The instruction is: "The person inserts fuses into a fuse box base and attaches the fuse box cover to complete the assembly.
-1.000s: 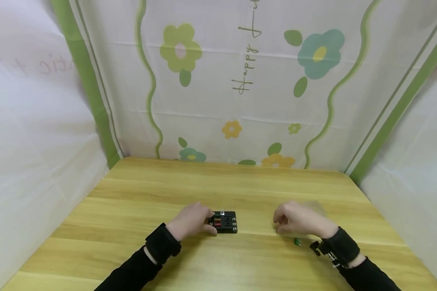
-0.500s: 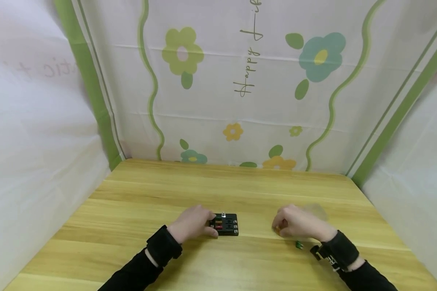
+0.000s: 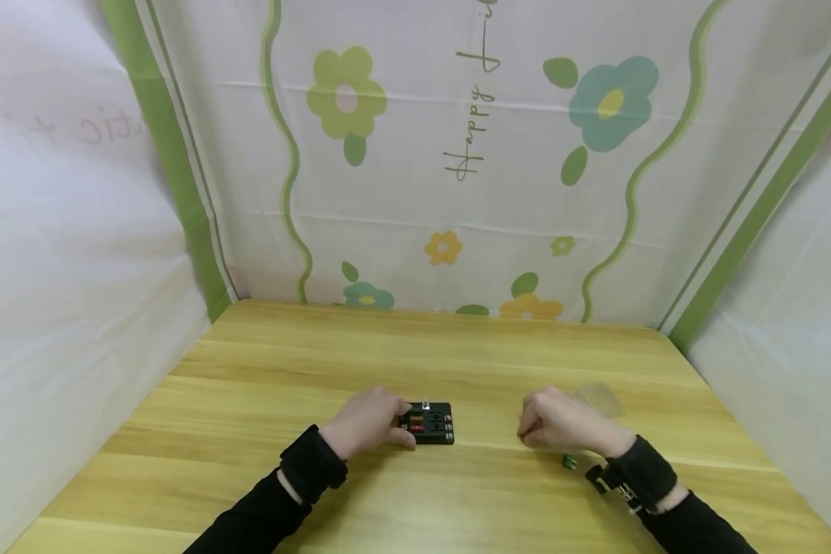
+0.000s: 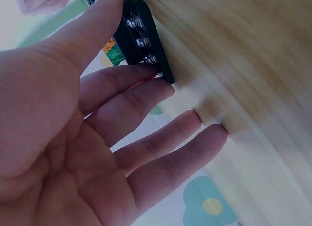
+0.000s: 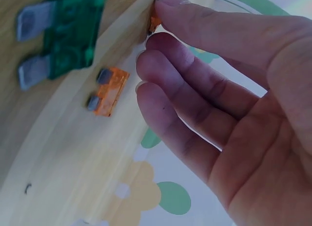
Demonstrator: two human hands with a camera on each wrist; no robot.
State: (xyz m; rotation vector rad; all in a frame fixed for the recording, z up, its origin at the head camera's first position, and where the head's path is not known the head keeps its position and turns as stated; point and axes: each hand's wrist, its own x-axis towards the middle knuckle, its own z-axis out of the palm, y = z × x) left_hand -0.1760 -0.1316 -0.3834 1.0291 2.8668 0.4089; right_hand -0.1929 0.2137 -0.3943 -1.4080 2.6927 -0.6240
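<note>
My left hand grips the left end of a black fuse block, thumb on one long side and fingertips on the other. Coloured blade fuses sit in the block's left part. Its screw terminals show in the left wrist view. To the right, my right hand pinches an orange blade fuse between thumb and index finger, mostly hidden by them. A second orange blade fuse lies on the table below the other, bent fingers. Nearer the right wrist lies a green blade fuse.
A thin, see-through plastic piece lies just behind the right hand. The wooden table ends at a printed cloth at the back, with white cloth walls at both sides.
The right hand's fingers have closed in slightly, and the orange seen at their tips half a second ago is hidden in the head view now. The left hand keeps its grip on the fuse block.
</note>
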